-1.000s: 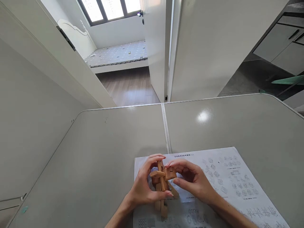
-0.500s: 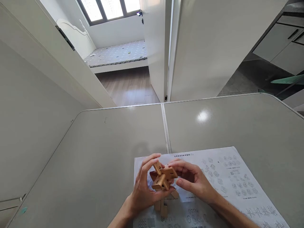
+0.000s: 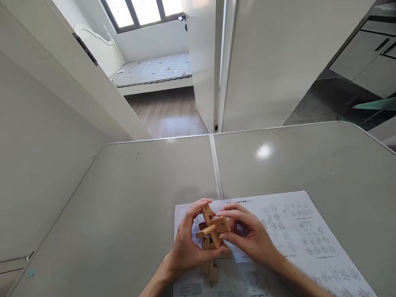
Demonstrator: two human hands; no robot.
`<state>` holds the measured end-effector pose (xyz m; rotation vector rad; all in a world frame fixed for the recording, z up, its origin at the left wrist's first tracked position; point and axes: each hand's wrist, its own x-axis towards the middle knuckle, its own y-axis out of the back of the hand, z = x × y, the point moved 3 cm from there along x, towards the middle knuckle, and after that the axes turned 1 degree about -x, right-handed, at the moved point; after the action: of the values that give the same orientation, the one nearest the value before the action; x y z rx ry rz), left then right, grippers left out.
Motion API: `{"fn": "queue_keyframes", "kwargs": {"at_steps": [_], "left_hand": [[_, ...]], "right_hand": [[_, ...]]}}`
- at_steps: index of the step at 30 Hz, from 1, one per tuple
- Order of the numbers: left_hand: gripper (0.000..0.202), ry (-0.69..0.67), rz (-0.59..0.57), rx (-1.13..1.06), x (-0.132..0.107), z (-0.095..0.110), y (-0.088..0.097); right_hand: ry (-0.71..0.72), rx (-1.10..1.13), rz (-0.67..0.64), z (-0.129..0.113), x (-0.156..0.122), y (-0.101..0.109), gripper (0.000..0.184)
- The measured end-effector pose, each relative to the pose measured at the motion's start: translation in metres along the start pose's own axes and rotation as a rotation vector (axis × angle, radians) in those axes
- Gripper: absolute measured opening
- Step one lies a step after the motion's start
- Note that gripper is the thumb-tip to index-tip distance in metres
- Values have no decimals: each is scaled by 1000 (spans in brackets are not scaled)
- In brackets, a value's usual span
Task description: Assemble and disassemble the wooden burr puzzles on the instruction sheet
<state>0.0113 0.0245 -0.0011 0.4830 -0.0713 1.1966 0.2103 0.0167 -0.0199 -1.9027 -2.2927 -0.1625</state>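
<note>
A wooden interlocking puzzle (image 3: 213,229), made of several crossed brown pieces, is held above the printed sheet. My left hand (image 3: 190,239) wraps it from the left, fingers at its top and thumb under its lower side. From the right, my right hand (image 3: 247,231) pinches the puzzle's right-hand piece between thumb and fingers. Dark marks show on some pieces. Beneath the hands, loose wooden pieces (image 3: 213,272) lie on the sheet, partly hidden by the left thumb and the puzzle.
The printed instruction sheet (image 3: 309,239) with line diagrams lies on the grey table (image 3: 139,206). A pale seam strip (image 3: 216,165) runs across the tabletop. Beyond the far edge are an open door (image 3: 202,62) and a bed (image 3: 154,70).
The puzzle has turned slightly in my left hand, its front piece now lying flatter. My right thumb and fingers have moved left and closed on the right-hand piece.
</note>
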Motion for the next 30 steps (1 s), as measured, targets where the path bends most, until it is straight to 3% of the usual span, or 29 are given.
{"fn": "queue_keyframes", "kwargs": {"at_steps": [5, 14, 24, 30], "left_hand": [[95, 59, -45, 0, 1, 1, 1], [100, 17, -117, -47, 2, -2, 0], [100, 33, -99, -93, 2, -2, -1], [95, 138, -78, -220, 2, -3, 2]], "right_hand": [[42, -61, -16, -4, 0, -4, 33], [-29, 4, -45, -1, 0, -3, 31], [-52, 4, -45, -2, 0, -2, 27], [-118, 14, -22, 0, 0, -3, 25]]}}
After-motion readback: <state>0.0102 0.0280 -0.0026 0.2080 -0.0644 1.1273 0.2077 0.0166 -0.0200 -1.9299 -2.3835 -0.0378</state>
